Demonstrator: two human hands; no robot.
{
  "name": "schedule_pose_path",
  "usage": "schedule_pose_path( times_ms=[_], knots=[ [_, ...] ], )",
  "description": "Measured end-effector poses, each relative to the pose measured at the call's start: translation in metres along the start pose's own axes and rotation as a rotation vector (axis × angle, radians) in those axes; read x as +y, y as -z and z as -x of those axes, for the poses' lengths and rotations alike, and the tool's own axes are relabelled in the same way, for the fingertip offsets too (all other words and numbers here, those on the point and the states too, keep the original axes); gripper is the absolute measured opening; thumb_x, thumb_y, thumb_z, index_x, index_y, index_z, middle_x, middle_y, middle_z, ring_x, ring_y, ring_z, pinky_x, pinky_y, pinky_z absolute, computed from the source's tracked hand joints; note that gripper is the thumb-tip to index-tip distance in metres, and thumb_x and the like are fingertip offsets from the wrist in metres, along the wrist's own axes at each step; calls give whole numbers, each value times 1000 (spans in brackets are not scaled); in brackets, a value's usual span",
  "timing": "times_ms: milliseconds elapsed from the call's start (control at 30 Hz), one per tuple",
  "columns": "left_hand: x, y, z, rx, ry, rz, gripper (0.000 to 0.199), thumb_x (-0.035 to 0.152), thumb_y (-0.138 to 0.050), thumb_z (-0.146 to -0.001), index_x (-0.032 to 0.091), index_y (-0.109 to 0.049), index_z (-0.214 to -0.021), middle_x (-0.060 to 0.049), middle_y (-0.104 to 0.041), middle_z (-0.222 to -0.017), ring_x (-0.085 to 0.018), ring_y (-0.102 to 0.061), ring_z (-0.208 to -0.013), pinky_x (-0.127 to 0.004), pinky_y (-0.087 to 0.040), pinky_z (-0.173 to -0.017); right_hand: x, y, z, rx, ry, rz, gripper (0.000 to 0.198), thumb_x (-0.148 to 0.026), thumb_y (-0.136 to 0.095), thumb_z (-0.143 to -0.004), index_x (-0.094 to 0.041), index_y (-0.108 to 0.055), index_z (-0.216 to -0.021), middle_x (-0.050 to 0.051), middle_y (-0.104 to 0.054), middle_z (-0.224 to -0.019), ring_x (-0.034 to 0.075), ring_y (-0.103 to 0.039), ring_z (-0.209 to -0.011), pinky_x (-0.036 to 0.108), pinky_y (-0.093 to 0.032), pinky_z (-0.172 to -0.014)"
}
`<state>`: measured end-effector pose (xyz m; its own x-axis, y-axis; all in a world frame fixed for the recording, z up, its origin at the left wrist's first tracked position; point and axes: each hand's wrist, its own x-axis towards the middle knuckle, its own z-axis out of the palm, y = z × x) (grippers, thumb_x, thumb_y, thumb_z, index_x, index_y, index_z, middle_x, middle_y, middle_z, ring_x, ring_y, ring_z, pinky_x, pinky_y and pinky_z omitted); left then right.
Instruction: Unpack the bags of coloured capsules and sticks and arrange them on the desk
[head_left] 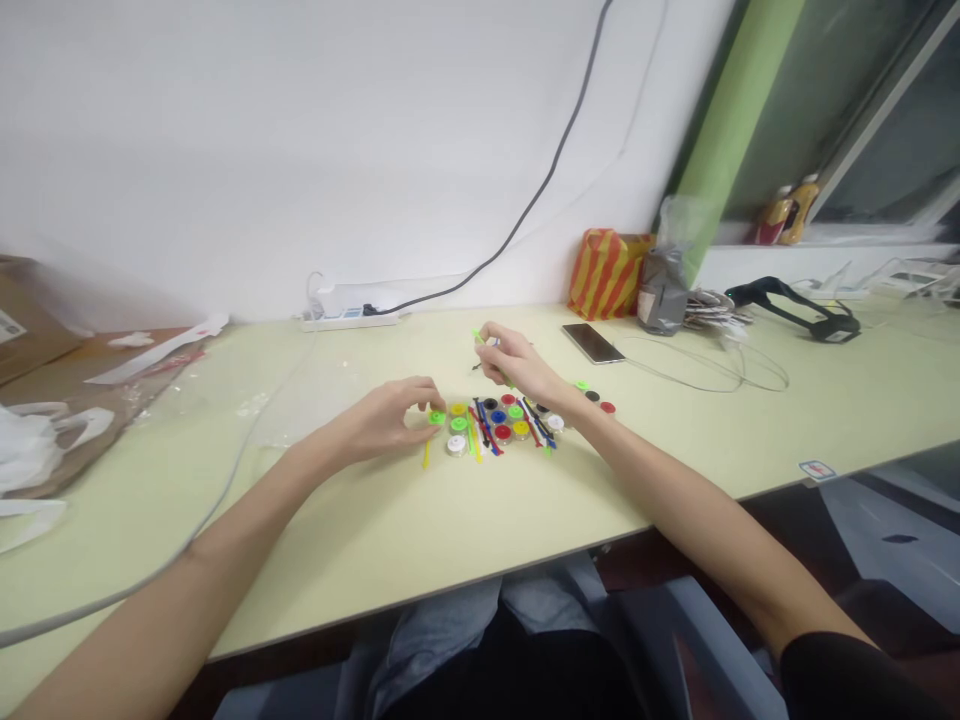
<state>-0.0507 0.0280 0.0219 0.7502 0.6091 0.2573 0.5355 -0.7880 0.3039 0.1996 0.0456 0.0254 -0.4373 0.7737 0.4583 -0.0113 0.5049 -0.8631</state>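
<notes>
My left hand (386,418) has its thumb and fingertips around a green round piece (437,418) at the left end of the group. A short yellow strip (427,455) lies just below it. Raised a little above the table, my right hand (514,362) pinches a thin green strip (478,338), whose lower end shows under the fingers. Between my hands sit several small round pieces with coloured tops, among them a white one (457,445), a blue one (499,418) and a red one (503,433). Thin coloured strips (484,428) lie in bunches between them.
Behind my hands are a power strip (349,319) with a black cable (517,228) and a phone (592,343). A striped bag (604,272) and a grey bag (661,290) stand at the back right. Cardboard (67,400) lies left, near a grey cable (217,500).
</notes>
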Motion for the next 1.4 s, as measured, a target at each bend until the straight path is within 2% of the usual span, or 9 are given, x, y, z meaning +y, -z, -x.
schedule_pose_path(
  times_ms=[200, 400, 1133, 1400],
  knots=[
    [-1, -2, 0, -48, 7, -12, 26, 38, -60, -92, 22, -72, -108, -5, -65, -98, -17, -62, -85, -28, -47, -78, 3, 0, 0, -27, 1, 13, 21, -36, -52, -97, -24, -37, -89, -11, -37, -52, 9, -29, -46, 20, -25, -46],
    [1, -4, -2, -57, 13, -21, 26, 38, -60, -90, 20, -73, -103, -5, -67, -96, -18, -63, -82, -28, -47, -76, 3, 0, 0, -33, 12, 15, 17, -32, -50, -98, -23, -37, -90, -11, -37, -53, 9, -30, -48, 20, -26, -48],
    [-2, -8, -2, -84, 25, -45, 24, 37, -60, -91, 22, -73, -105, -4, -67, -94, -18, -63, -82, -29, -46, -76, 0, -1, 1, -47, -38, 4, 20, -36, -54, -95, -24, -39, -91, -11, -30, -56, 9, -30, -49, 20, -24, -48],
    [1, -7, -3, -79, 31, -44, 24, 38, -59, -90, 21, -73, -100, -4, -66, -90, -18, -63, -81, -29, -46, -73, 1, 0, 1, -57, -41, 17, 20, -37, -54, -96, -23, -40, -92, -11, -30, -56, 9, -30, -49, 20, -23, -47]
  ],
)
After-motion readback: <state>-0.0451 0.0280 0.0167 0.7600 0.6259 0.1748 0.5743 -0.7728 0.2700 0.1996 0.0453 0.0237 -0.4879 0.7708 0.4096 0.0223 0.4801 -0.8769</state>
